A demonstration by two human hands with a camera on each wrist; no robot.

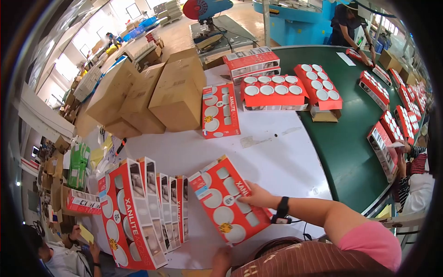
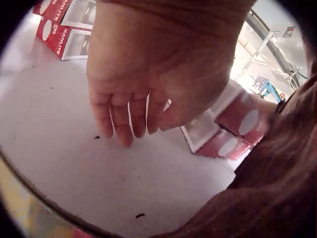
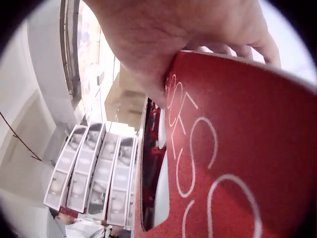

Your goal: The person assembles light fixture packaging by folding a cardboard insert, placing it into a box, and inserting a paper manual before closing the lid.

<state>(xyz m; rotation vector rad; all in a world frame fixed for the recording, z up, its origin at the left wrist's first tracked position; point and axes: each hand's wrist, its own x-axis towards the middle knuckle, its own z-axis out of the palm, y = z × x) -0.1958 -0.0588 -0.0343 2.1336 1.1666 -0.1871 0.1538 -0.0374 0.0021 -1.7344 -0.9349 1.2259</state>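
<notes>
My right hand (image 1: pixel 259 195) grips the upper right edge of a red and white box (image 1: pixel 221 203) with round white pieces in its windows, held tilted over the white table. In the right wrist view that hand (image 3: pixel 198 34) has its thumb on one side of the red box (image 3: pixel 237 129) and its fingers over the far side. My left hand (image 1: pixel 222 259) is at the table's near edge, below the box. The left wrist view shows the left hand (image 2: pixel 158 74) with fingers extended, holding nothing, above the white table (image 2: pixel 64 124). A row of similar boxes (image 1: pixel 134 217) stands to the left.
Brown cartons (image 1: pixel 175 97) stand at the back left, with another red box (image 1: pixel 220 111) beside them. Several filled boxes (image 1: pixel 318 85) lie by and on the green belt (image 1: pixel 332 143). People work at the far right and lower left.
</notes>
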